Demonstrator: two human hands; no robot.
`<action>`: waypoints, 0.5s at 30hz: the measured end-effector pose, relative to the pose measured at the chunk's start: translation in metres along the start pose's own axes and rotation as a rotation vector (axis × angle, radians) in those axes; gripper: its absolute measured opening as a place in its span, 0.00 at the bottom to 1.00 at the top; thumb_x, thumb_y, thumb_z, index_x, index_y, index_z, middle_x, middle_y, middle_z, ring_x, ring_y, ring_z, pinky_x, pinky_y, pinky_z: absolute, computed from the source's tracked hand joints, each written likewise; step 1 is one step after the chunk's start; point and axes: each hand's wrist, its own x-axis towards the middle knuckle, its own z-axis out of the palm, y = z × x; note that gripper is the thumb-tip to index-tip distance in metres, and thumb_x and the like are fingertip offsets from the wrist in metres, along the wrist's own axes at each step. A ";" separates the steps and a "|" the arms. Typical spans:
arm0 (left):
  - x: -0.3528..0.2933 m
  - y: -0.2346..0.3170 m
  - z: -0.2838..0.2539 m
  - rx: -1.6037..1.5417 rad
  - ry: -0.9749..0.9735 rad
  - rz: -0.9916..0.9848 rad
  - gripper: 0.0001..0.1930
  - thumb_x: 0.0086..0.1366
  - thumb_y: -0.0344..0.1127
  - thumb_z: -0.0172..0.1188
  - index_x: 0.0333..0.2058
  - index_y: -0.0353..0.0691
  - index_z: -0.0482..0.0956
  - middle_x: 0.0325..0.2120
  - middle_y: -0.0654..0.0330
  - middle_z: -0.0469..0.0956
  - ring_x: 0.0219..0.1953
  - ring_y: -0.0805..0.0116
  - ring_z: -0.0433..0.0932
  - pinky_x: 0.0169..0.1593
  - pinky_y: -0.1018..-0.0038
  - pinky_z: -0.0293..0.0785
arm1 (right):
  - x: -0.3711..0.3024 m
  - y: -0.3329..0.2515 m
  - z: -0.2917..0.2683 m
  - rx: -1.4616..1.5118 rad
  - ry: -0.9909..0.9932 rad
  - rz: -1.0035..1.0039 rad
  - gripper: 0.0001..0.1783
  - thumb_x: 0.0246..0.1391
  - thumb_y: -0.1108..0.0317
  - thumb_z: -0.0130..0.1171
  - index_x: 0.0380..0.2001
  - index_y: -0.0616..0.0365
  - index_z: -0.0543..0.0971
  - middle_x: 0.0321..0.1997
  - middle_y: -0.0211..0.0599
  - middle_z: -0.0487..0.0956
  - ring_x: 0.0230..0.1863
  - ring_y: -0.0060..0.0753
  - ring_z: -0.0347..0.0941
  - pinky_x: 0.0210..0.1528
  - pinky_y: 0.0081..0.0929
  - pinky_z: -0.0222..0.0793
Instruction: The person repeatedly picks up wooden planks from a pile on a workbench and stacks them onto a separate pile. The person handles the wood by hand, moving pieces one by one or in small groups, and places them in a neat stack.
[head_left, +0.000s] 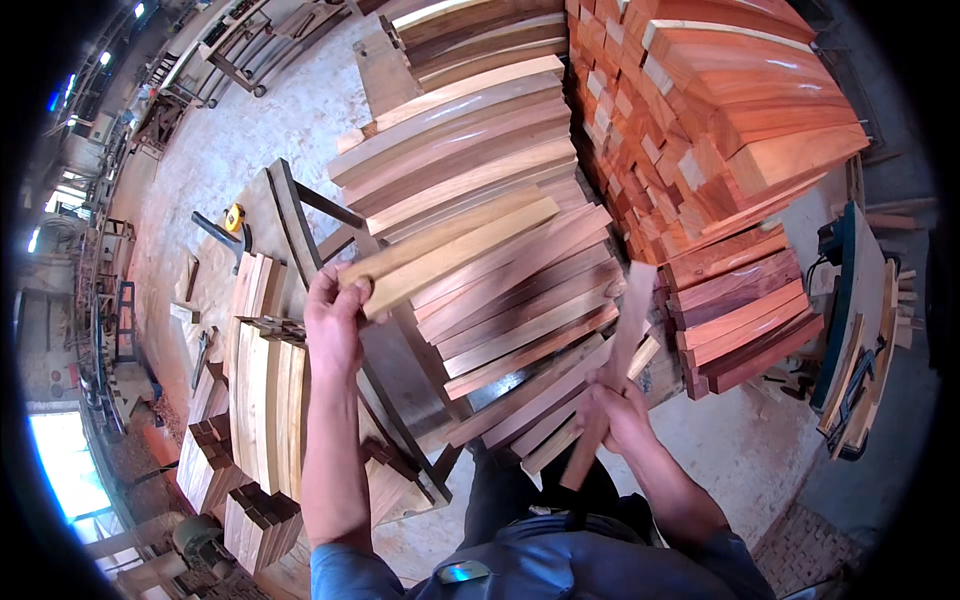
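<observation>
My left hand (pixel 335 318) is closed around the near end of a pale yellow wooden board (pixel 465 247), thumb on top. The board slants up and away to the right, above the stacked boards. Lower right, my right hand (pixel 614 410) grips a narrow brownish wooden slat (pixel 630 325) near its lower part. That slat stands steeply across the stack's right side, its lower end close to my body. Beneath both pieces lie rows of curved wooden boards (pixel 470 145) in pinkish-brown and cream tones.
A tall stack of reddish-orange wood pieces (pixel 690 120) rises at the far right, with darker red boards (pixel 745 310) below it. Bundled pale slats (pixel 265 400) stand at left. A yellow tape measure (pixel 234 217) lies on a bench (pixel 265 195). A green-edged cart (pixel 845 300) stands right.
</observation>
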 end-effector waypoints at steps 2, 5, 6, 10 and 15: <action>-0.022 0.000 -0.006 -0.016 -0.016 0.088 0.11 0.63 0.27 0.57 0.44 0.38 0.71 0.36 0.58 0.76 0.33 0.69 0.79 0.29 0.72 0.82 | 0.021 -0.001 0.028 0.121 -0.090 -0.017 0.15 0.64 0.67 0.53 0.51 0.57 0.68 0.34 0.45 0.76 0.37 0.44 0.77 0.40 0.51 0.78; -0.073 -0.005 -0.014 0.023 0.043 0.218 0.12 0.63 0.29 0.59 0.44 0.36 0.69 0.36 0.59 0.73 0.32 0.70 0.76 0.31 0.72 0.79 | 0.051 0.004 0.073 0.245 -0.211 -0.013 0.17 0.63 0.59 0.57 0.50 0.54 0.70 0.49 0.49 0.78 0.50 0.48 0.76 0.50 0.52 0.78; -0.093 -0.008 -0.017 0.069 0.029 0.249 0.13 0.63 0.31 0.61 0.44 0.36 0.69 0.38 0.59 0.72 0.36 0.71 0.74 0.36 0.73 0.77 | 0.058 0.007 0.086 0.294 -0.230 0.017 0.19 0.63 0.59 0.58 0.52 0.54 0.70 0.50 0.47 0.78 0.50 0.46 0.76 0.51 0.50 0.77; -0.176 -0.052 -0.043 0.339 0.013 0.432 0.17 0.60 0.33 0.67 0.42 0.38 0.69 0.38 0.55 0.69 0.40 0.65 0.71 0.44 0.68 0.70 | 0.062 0.030 0.125 0.465 -0.304 0.158 0.27 0.59 0.57 0.62 0.58 0.55 0.69 0.53 0.40 0.77 0.52 0.41 0.76 0.56 0.44 0.73; -0.228 -0.080 -0.057 0.678 -0.041 0.751 0.22 0.48 0.22 0.67 0.41 0.41 0.69 0.39 0.50 0.69 0.39 0.52 0.72 0.41 0.63 0.70 | 0.056 0.070 0.114 0.514 -0.510 0.288 0.28 0.57 0.53 0.63 0.55 0.57 0.73 0.48 0.42 0.79 0.56 0.48 0.73 0.61 0.50 0.68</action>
